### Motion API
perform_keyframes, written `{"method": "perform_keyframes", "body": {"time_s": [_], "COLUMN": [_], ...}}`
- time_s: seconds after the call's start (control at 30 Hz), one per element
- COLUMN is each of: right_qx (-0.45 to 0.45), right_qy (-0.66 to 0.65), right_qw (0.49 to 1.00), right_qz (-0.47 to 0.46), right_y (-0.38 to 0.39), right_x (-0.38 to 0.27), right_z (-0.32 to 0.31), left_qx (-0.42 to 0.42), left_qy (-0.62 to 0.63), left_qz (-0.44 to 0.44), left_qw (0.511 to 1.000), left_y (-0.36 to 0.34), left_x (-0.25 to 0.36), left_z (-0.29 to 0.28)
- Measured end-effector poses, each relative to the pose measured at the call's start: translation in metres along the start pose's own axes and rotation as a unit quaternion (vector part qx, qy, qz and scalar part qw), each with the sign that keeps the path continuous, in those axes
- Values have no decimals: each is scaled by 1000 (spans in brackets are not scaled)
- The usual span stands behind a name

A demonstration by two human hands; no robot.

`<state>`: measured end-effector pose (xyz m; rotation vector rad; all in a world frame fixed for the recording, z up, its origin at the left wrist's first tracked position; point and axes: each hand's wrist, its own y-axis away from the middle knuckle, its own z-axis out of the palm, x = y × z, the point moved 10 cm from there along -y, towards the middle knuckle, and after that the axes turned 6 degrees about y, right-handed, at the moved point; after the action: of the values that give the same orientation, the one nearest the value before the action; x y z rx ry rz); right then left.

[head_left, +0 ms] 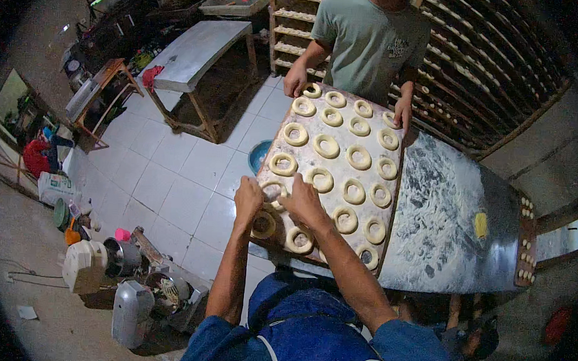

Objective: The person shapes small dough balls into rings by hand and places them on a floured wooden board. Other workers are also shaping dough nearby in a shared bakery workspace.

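Several pale dough rings [326, 146] lie in rows on a floured board [307, 156]. Near its left edge, a dough ring [274, 191] sits between my two hands. My left hand [249, 196] has its fingers closed on the left side of that ring. From the other side my right hand [303, 201] pinches it, its forearm crossing over the board's near rows. Another dough ring [263, 225] lies just below, partly in shadow. My fingertips are partly hidden behind the hands.
Across the board, a person in a grey-green shirt [370, 46] grips its far corners. A floured metal table [432, 216] with a yellow scraper-like piece [480, 225] is at right. Racks of dough [494, 67] stand behind. Mixers [132, 310] sit lower left; a blue basin [259, 155] is beside the board.
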<state>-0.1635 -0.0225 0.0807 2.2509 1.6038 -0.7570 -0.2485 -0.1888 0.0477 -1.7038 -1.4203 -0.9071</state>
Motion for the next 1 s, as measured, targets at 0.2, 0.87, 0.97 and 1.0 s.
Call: {"method": "perform_keyframes", "body": {"time_s": [0.2, 0.87, 0.97, 1.0], "right_qx": [-104, 140, 98, 94], "right_qy": [-81, -317, -299, -303], "right_qw": [989, 876, 878, 878], "right_qz": [67, 334, 361, 358], "right_y": [89, 343, 348, 345], "right_x": [31, 265, 278, 277], "right_z": [-33, -144, -129, -123], "left_qx": [-22, 59, 21, 8], "left_qy": [-47, 103, 84, 79], "left_qz": [220, -57, -52, -49], "left_qw": [974, 991, 995, 996], "left_y": [17, 156, 174, 181], "left_x": [17, -98, -72, -61], "left_z": [-5, -77, -51, -40]}}
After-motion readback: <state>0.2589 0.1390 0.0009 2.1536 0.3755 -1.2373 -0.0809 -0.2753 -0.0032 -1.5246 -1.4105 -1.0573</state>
